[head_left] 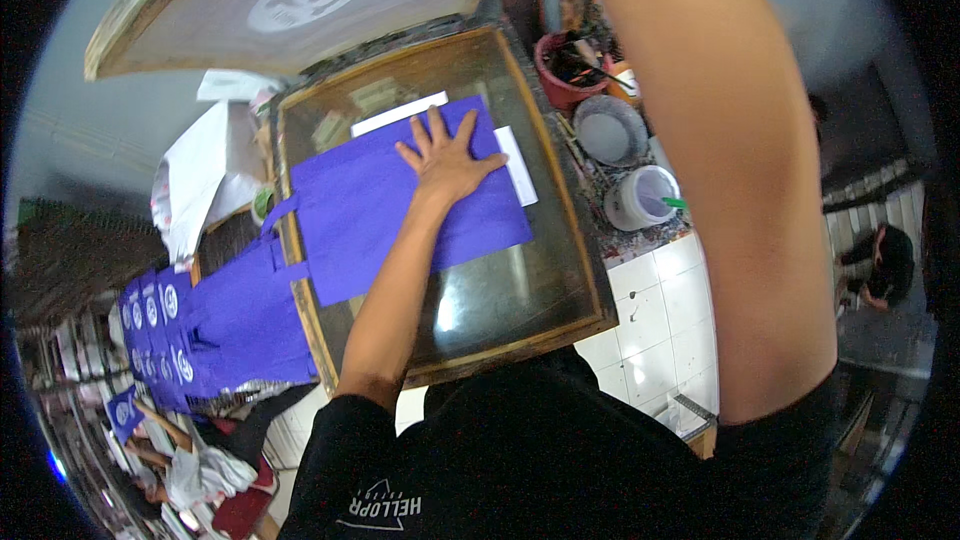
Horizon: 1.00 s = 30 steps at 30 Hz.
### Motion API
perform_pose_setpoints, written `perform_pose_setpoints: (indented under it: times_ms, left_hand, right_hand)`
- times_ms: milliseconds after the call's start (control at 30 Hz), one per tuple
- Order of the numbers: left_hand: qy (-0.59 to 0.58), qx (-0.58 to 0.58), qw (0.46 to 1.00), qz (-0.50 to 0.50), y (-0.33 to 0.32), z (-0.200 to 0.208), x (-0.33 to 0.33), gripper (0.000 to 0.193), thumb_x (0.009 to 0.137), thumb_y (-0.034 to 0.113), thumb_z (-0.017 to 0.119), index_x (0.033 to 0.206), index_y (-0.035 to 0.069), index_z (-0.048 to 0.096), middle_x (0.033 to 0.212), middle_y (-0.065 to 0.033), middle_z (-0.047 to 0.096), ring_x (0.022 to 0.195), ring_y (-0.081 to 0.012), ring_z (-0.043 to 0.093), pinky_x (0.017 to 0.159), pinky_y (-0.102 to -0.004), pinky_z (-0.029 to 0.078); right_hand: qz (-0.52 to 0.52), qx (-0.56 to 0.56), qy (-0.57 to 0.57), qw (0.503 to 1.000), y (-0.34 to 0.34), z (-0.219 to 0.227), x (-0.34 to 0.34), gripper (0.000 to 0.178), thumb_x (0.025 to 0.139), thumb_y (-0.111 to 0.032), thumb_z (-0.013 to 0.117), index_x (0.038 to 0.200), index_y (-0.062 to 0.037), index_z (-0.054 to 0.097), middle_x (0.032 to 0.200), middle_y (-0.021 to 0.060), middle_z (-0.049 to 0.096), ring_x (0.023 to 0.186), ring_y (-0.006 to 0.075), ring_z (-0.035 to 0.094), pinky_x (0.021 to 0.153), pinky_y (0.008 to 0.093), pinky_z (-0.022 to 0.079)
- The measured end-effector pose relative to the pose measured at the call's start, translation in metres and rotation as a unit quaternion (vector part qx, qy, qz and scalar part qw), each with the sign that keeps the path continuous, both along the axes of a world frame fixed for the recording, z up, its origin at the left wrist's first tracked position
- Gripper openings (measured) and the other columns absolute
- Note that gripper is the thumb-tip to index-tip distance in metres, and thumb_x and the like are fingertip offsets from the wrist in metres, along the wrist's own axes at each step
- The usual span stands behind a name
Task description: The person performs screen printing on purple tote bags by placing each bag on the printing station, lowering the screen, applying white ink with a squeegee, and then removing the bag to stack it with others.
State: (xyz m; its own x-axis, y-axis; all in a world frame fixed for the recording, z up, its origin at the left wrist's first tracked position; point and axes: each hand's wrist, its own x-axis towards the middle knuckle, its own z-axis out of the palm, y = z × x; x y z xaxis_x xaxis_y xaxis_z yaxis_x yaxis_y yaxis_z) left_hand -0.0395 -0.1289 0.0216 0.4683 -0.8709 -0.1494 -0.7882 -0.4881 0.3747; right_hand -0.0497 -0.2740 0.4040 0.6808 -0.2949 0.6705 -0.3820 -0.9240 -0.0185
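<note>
My left hand (448,162) lies flat with fingers spread on a plain purple fabric bag (365,215). The bag rests on a wood-framed glass printing table (490,290), its handles pointing left over the edge. Two white strips (517,166) sit against the bag's far and right edges. Above the table's far side, a printing screen (400,15) with a round emblem is tilted up. My right arm reaches up past the right side toward the top of the picture, and its hand is out of sight.
Right of the table stand a red bucket (568,90) with tools, a grey tub (610,130) and a white pot (640,198). White paper (205,165) and several purple bags (250,315), some printed, lie left. One person (205,475) is lower left, another (890,265) far right.
</note>
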Motion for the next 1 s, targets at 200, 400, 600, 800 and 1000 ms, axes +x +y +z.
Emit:
perform_pose_setpoints:
  times_ms: [200, 400, 600, 800, 1000]
  left_hand:
    - [0.012, 0.044, 0.999, 0.000, -0.008, 0.004, 0.005, 0.103, 0.075, 0.073, 0.072, 0.160, 0.029, 0.034, 0.170, -0.0256, 0.005, 0.155, -0.0493, -0.005, 0.116, -0.0752, -0.004]
    - [0.023, 0.026, 0.999, 0.007, -0.011, 0.019, 0.006, 0.110, 0.074, 0.071, 0.075, 0.161, 0.020, 0.032, 0.168, -0.0264, 0.012, 0.155, -0.0481, 0.002, 0.118, -0.0714, 0.000]
    - [0.300, -0.402, 0.865, -0.013, 0.047, 0.070, 0.023, 0.065, 0.101, 0.036, 0.064, 0.147, -0.005, 0.045, 0.145, -0.0257, 0.055, 0.136, -0.0331, 0.053, 0.115, -0.0434, 0.039]
    - [0.458, -0.485, 0.745, 0.003, 0.192, 0.101, -0.003, 0.048, 0.103, 0.038, 0.056, 0.123, -0.006, 0.060, 0.092, -0.0169, 0.071, 0.082, -0.0266, 0.068, 0.076, -0.0415, 0.055]
    - [0.558, -0.304, 0.732, 0.246, 0.255, 0.022, -0.057, 0.019, 0.098, 0.016, 0.066, 0.101, -0.003, 0.070, 0.087, -0.0172, 0.075, 0.074, -0.0197, 0.069, 0.066, -0.0323, 0.053]
  right_hand:
    - [-0.025, -0.056, 0.013, 0.998, -0.011, -0.005, 0.030, 0.027, 0.093, -0.029, 0.063, 0.107, -0.0129, 0.080, 0.114, 0.0167, 0.075, 0.113, 0.0329, 0.069, 0.096, 0.0453, 0.052]
    - [-0.004, -0.045, -0.024, 0.999, 0.006, -0.010, 0.003, 0.028, 0.089, -0.034, 0.069, 0.099, -0.0110, 0.080, 0.103, 0.0163, 0.076, 0.099, 0.0317, 0.073, 0.082, 0.0439, 0.055]
    - [0.016, 0.048, -0.004, 0.999, 0.055, -0.053, -0.050, 0.038, 0.082, -0.043, 0.074, 0.102, -0.0117, 0.081, 0.104, 0.0142, 0.077, 0.097, 0.0306, 0.074, 0.082, 0.0469, 0.055]
    - [0.037, 0.092, -0.072, 0.993, 0.134, -0.180, -0.129, 0.038, 0.087, -0.045, 0.072, 0.082, -0.0073, 0.071, 0.074, 0.0118, 0.070, 0.073, 0.0325, 0.069, 0.069, 0.0468, 0.052]
    - [0.063, 0.162, -0.045, 0.984, 0.157, -0.241, -0.157, 0.039, 0.083, -0.042, 0.080, 0.074, -0.0067, 0.065, 0.069, 0.0100, 0.064, 0.069, 0.0307, 0.065, 0.067, 0.0429, 0.048]
